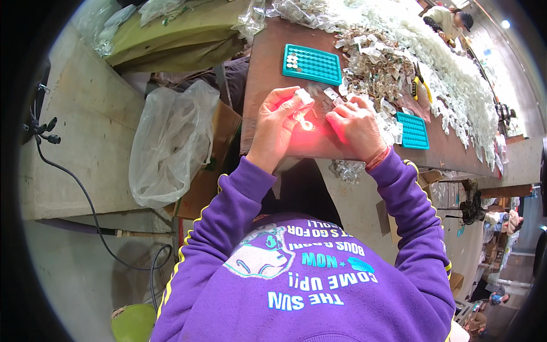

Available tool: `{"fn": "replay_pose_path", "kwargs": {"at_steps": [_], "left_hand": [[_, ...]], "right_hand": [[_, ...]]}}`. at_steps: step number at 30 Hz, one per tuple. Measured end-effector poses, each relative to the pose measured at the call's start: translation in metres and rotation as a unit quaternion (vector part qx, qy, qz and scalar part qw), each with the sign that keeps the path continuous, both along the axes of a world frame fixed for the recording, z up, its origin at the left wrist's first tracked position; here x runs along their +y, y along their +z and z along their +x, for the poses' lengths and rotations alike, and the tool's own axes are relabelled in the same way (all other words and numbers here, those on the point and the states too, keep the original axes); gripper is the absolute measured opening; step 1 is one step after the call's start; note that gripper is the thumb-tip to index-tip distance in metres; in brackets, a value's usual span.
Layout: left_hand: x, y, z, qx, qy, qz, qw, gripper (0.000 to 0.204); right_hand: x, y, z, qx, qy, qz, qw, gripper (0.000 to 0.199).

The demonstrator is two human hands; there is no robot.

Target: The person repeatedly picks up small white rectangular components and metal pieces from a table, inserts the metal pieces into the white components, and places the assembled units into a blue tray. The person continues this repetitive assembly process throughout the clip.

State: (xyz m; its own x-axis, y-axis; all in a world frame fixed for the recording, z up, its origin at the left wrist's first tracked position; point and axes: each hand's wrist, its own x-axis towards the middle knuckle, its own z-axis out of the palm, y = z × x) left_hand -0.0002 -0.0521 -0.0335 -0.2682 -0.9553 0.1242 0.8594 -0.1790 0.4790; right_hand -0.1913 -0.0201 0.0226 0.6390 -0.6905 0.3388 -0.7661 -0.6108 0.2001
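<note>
My left hand [276, 124] is closed at the table's near edge, with a small whitish piece [304, 97] pinched at its fingertips. A pale loop-like bit [306, 123] shows below those fingers; bright red light washes out its shape. My right hand [359, 126] is a short way to the right, fingers curled together, and whatever they hold is hidden. Small clear plastic pieces [331, 93] lie just beyond it. Past both hands sits a teal tray [319, 64] of small pockets, with several round whitish pieces [292, 60] in its left end.
A pile of small clear and brownish pieces [373, 62] runs into a long white heap [421, 43]. Yellow-handled pliers [422, 88] and a second teal tray [412, 131] lie at right. A plastic bag [171, 142] hangs at left. Another person [447, 23] works at the far right.
</note>
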Motion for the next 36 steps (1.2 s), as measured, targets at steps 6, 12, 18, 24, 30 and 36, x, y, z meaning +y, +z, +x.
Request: {"fn": "replay_pose_path", "kwargs": {"at_steps": [6,12,18,24,30,36], "left_hand": [[-0.002,-0.002,0.003,-0.006,-0.036,0.008,0.999,0.020],[-0.003,-0.002,0.009,0.091,-0.114,0.021,0.989,0.021],[-0.004,-0.002,0.008,0.057,-0.107,0.048,0.991,0.020],[-0.003,-0.003,0.007,0.041,-0.077,0.056,0.995,0.018],[-0.002,-0.001,0.007,0.010,-0.076,0.044,0.996,0.017],[-0.002,0.001,0.008,0.005,-0.119,0.008,0.993,0.025]], "right_hand": [[-0.008,-0.002,0.001,-0.205,-0.050,0.024,0.977,0.004],[-0.008,0.007,0.010,-0.522,-0.119,0.315,0.784,0.014],[-0.007,0.001,0.028,-0.589,-0.080,0.366,0.716,0.013],[-0.003,-0.011,0.038,-0.559,-0.088,0.270,0.779,0.013],[-0.004,0.004,0.038,-0.509,-0.096,0.178,0.836,0.007],[-0.013,0.004,0.041,-0.597,-0.056,0.241,0.763,0.007]]}}
